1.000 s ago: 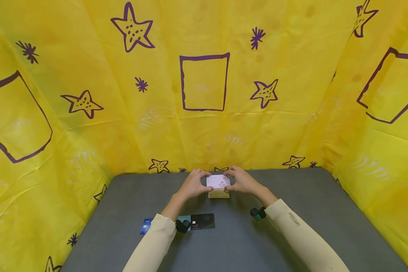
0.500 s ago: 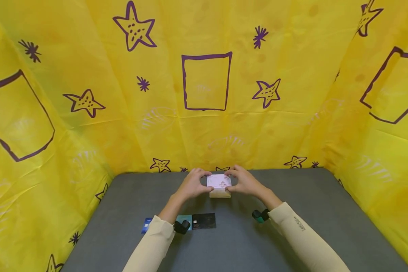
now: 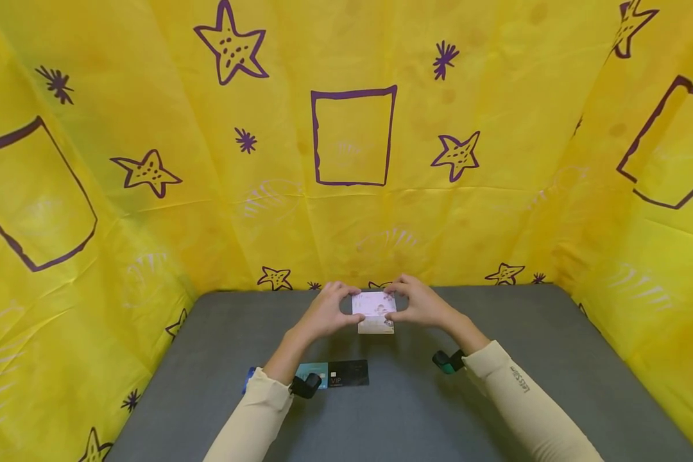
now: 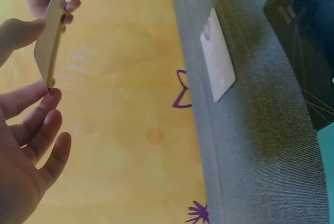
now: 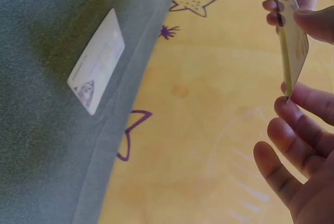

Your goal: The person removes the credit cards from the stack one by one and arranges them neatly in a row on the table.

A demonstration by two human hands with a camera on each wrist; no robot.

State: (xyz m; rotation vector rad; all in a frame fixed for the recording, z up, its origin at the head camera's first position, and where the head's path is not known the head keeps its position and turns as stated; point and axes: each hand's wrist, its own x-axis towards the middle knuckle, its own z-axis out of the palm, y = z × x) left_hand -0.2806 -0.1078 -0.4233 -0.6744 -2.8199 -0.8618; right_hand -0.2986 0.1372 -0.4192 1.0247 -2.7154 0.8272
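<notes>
A pale pink card (image 3: 372, 303) is held level between both hands in the head view. My left hand (image 3: 327, 313) pinches its left corners between thumb and fingers. At the opposite end my right hand (image 3: 423, 305) pinches the right corners the same way. Edge on, the held card (image 4: 48, 46) looks thin in the left wrist view, well above the table. A second, whitish card (image 5: 99, 62) lies flat on the table below, with a small dark picture at one corner. From the head, the held card partly covers this lying card (image 3: 375, 326).
Nearer me on the grey table (image 3: 393, 417) lie a black VIP card (image 3: 348, 373), a teal card (image 3: 312, 371) and a blue card (image 3: 247, 380), partly hidden by my left sleeve and wrist camera. Yellow cloth (image 3: 352, 224) with starfish drawings encloses the back and sides.
Both hands have raised the held card slightly, and it looks a little larger from the head. The head view has shifted a little. The cards on the table stay put.
</notes>
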